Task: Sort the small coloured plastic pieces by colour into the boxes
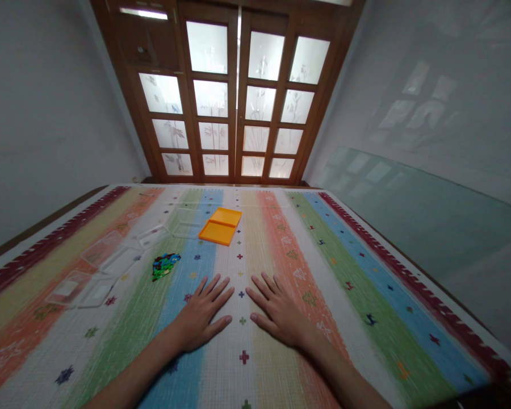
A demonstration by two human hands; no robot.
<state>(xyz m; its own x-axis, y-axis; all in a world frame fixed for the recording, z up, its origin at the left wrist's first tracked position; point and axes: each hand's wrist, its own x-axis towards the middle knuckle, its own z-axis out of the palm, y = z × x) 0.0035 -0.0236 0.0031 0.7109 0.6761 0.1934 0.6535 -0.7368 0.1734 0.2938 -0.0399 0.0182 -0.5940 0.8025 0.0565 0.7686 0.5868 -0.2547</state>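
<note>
My left hand (203,315) lies palm down on the striped tablecloth (255,386), fingers spread, with nothing in it. Opposite it, my right hand (278,311) rests flat in the same way, also without anything held. A narrow gap of cloth separates the two hands. Up and to the left of my left hand is a small heap of blue, green and dark pieces (165,266), too small to make out in kind. Beyond the fingertips, an orange shallow case (220,232) lies opened out flat, its two halves joined along a fold.
Several clear plastic boxes stand opened at the left, among them a near one (96,292), a middle one (117,258) and a far one (186,229). A wooden door with glass panes (213,97) rises past the table's far edge. Walls flank both sides.
</note>
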